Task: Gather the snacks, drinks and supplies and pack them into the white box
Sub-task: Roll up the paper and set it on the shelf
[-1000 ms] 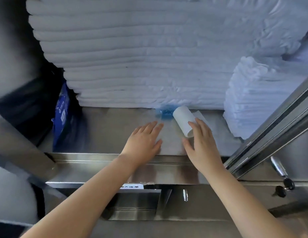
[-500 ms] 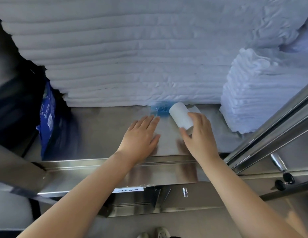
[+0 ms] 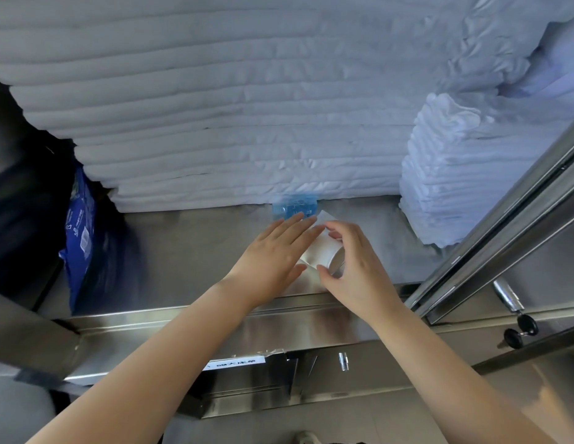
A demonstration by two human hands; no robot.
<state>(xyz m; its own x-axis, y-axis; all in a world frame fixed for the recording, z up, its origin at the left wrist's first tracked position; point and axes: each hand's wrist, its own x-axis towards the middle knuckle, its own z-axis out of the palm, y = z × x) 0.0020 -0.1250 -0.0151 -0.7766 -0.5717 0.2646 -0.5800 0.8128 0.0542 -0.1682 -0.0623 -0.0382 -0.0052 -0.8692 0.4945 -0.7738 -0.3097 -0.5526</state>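
A white paper cup is held in the right hand, the grip clamped on it with the thumb at its near side and the fingers curled over the top. The left hand, which lay flat on the steel shelf clear of the cup half a second earlier, has been brought across, and its straight fingers are now laid against the cup's side. The cup has been drawn nearer the shelf's front edge. It is turned on its side over the shelf, its long axis running from far left to near right, with the mouth towards the person. A blue packet is seen just behind it, against stacked white linens.
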